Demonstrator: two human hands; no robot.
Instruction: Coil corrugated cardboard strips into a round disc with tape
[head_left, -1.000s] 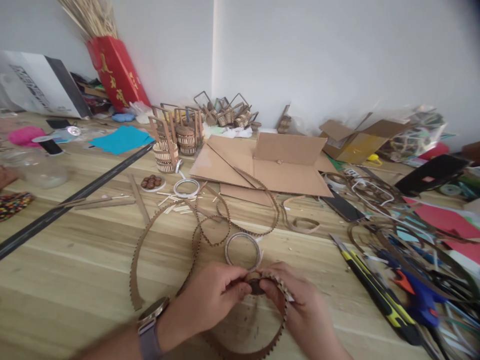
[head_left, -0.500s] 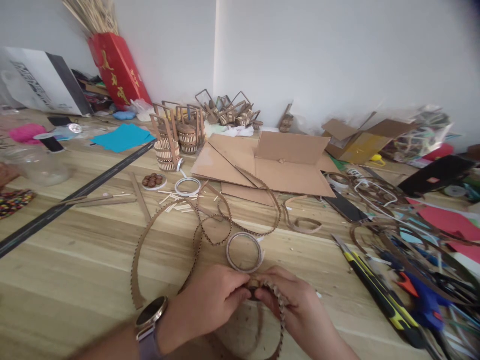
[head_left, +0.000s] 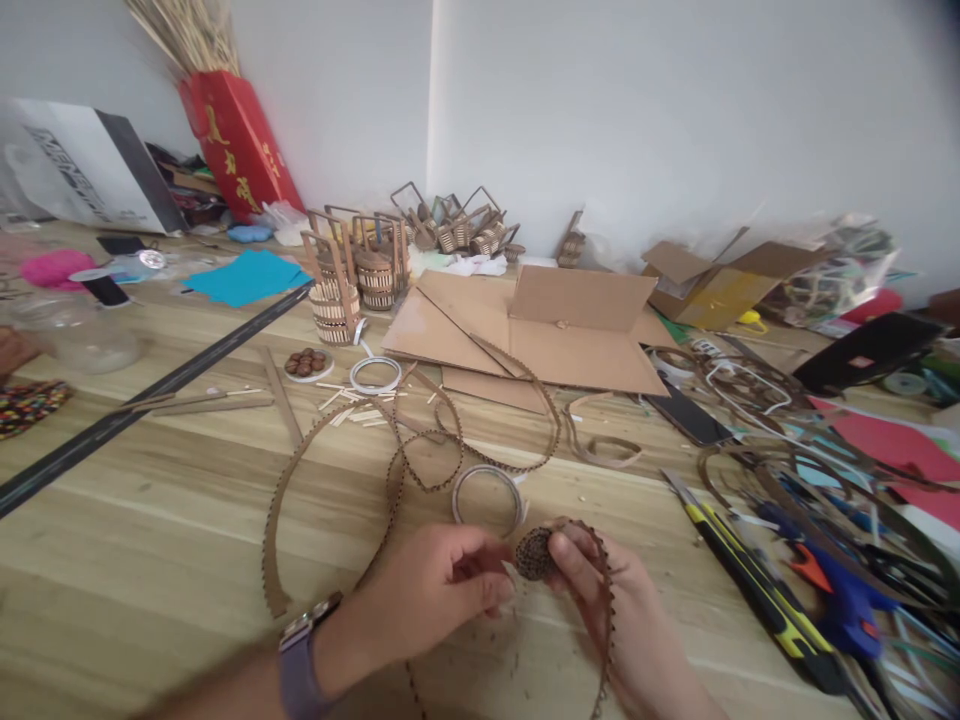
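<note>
Straw (head_left: 187, 40) stands in a red bag (head_left: 244, 150), brown balls (head_left: 305, 362) in a small dish (head_left: 313, 378). Above the table (head_left: 187, 520), the right hand (head_left: 634, 605) pinches a brown coil (head_left: 533, 554); the left hand (head_left: 427, 590), fingers parted, hovers beside it.

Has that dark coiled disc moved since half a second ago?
Yes: the coiled disc, held in the right hand's fingers, has moved right, judged against the tape ring.
</note>
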